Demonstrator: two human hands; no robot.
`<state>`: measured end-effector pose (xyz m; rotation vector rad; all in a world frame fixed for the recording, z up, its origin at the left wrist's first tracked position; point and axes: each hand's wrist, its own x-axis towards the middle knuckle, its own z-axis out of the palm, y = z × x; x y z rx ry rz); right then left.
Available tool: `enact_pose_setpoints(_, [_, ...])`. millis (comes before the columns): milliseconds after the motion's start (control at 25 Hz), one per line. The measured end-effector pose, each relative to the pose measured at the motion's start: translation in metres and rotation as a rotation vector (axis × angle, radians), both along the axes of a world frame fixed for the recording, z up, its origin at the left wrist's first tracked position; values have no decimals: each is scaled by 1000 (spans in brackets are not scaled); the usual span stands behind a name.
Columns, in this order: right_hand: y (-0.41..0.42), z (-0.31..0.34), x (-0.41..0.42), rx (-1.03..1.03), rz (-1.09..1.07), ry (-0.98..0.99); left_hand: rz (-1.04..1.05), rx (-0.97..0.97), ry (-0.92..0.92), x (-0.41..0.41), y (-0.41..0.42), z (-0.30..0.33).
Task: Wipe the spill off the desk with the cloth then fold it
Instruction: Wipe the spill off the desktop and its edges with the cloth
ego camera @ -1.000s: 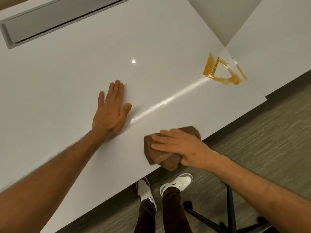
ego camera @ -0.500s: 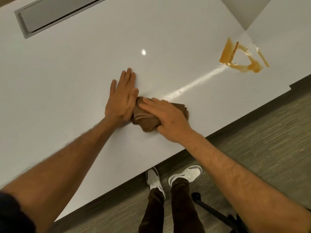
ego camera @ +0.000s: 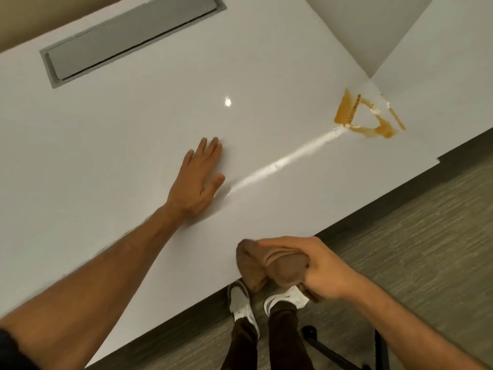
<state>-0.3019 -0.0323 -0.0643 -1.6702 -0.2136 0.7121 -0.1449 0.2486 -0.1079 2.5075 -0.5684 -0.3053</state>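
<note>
From the head view I see the cloth first: brown, bunched into a soft, creased wad, with one lobe hanging down past the near edge of the desk. It sits at that near edge, right of centre, above my shoes. My right hand grips it, fingers curled over the top and thumb side wrapped round the bundle.

My left hand lies flat on the white desk, left of the cloth and well apart from it, fingers straight and close together, thumb out to the right, holding nothing.

The spill is an amber-brown smear on the far right of the desk, shaped roughly like an open triangle, with small white flecks along its edges. A bright wet-looking streak runs from it toward my left thumb.

At the far left a grey recessed tray is set into the desk; its lid covers it, so I cannot tell what is inside.

Below the desk edge I see grey striped floor and black chair legs.
</note>
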Motion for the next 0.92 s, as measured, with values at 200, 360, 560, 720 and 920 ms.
enact_pose_setpoints(200, [-69,31,28,30,-884,6,-132,-68,-37,12,-59,12])
enact_pose_setpoints(360, [-123,36,70,-235,-1170,-134,-68,-72,9,50,-111,17])
enact_pose_setpoints(560, [-171,2,119,-600,-1128,-197,-15,76,41,62,-134,-8])
enact_pose_setpoints(720, [-172,-34,135,-1089,-851,-288,-6,187,-57,57,-138,-17])
enact_pose_setpoints(920, [-180,-45,143,-1096,-787,-404,4,229,-85,57,-140,-15])
